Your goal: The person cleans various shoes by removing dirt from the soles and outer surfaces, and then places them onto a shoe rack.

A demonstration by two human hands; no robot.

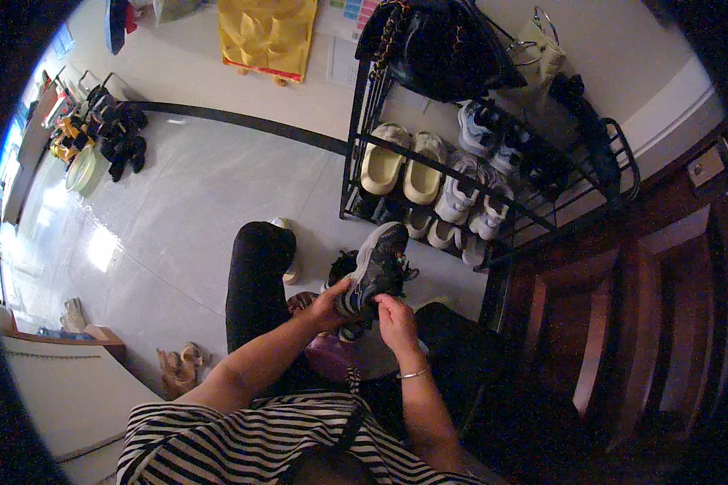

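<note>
A black sneaker with a white sole (383,254) is held up in front of me, its toe pointing away. My left hand (332,305) grips it around the heel on the left side. The fingers of my right hand (395,320) are pinched at the edge of the shoe's opening; what they pinch is too small to tell. Another dark shoe with laces (343,267) is partly hidden behind the held one. Below my hands is a purple item (335,359), partly covered by my left forearm.
A black metal shoe rack (347,176) holds cream clogs (383,170) and several sneakers, with a black bag (443,54) on top. To the right is a dark wooden door (582,315). Tan sandals (183,367) lie by a white cabinet (60,388). A pale green basin (82,168) stands far left.
</note>
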